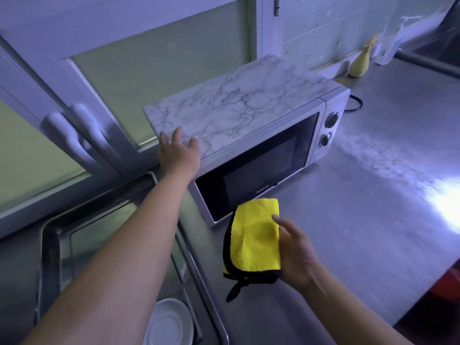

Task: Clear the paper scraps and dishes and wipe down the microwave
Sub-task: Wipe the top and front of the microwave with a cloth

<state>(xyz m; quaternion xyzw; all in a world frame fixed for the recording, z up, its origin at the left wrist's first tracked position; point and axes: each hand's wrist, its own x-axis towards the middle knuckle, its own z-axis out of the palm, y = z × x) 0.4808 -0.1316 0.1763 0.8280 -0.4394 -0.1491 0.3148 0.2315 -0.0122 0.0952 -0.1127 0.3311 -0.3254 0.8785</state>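
Left hand (178,155): rests on the near left corner of the grey-veined marble-look top (236,108); fingers (177,135) spread and nearly straight, gripping nothing.
Right hand (297,255): holds a folded yellow microfibre cloth (254,240) with black edging; thumb pressed on its upper face, other fingers hidden beneath.
Cloth: held over the steel worktop (361,195), just before the door; long axis near to far, black loop dangling from the near end.
Silver microwave (261,170): dark glass door; stands at the worktop's left edge, beside the sink; long axis slants near left to far right, door facing near right, two round knobs (332,119) at the far right end.
Steel sink (57,235): left of the worktop, white round dish (169,322) at its near end.
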